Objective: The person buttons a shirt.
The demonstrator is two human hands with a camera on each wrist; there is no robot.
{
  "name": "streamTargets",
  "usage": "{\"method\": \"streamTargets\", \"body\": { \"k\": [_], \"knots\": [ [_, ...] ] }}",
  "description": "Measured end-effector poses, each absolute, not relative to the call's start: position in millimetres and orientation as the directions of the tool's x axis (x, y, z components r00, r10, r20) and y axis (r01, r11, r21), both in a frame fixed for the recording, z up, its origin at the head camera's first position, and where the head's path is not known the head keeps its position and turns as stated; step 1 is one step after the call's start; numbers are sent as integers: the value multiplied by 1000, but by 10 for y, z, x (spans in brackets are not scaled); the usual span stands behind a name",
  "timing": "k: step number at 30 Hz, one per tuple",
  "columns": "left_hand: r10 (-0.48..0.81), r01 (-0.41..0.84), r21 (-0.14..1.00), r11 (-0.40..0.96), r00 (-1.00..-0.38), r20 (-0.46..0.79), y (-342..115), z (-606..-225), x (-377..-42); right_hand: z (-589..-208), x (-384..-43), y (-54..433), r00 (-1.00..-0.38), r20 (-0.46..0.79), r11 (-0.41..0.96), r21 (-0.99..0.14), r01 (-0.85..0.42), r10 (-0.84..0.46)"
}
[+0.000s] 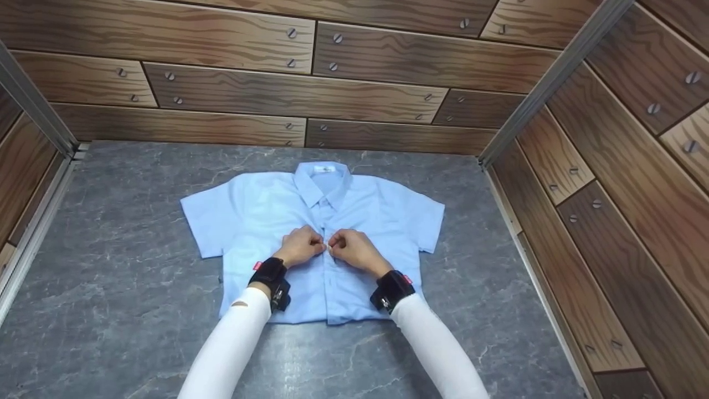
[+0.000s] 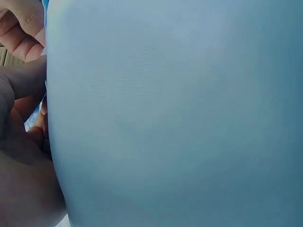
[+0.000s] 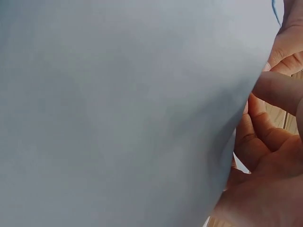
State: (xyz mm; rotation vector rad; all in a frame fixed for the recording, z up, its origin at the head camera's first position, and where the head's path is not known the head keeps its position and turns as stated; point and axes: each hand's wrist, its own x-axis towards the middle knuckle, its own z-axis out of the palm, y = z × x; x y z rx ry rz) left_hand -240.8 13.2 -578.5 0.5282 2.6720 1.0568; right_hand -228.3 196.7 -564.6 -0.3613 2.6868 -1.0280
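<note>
A light blue short-sleeved shirt lies spread face up, collar at the far end. At the middle of its front placket, the left hand pinches one edge between thumb and fingers. Facing it closely, the right hand pinches the placket from the other side. Pale shirt cloth fills most of the left wrist view, with the left hand at its edge. The right wrist view likewise shows raised cloth beside the right hand. The button at the fingertips is too small to make out.
The shirt rests on a grey marbled surface. Wood-patterned panels stand at the back and both sides, joined by metal corner posts. Black wrist cameras sit on both wrists, close above the cloth.
</note>
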Motion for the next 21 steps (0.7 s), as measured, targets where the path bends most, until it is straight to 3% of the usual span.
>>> {"method": "streamTargets", "body": {
  "k": [21],
  "knots": [
    [376,220,713,665,-924,-65,140,-5784,-2394,-5650,-2285,1987,-956,-137,748,-654,-110,-260]
  ]
}}
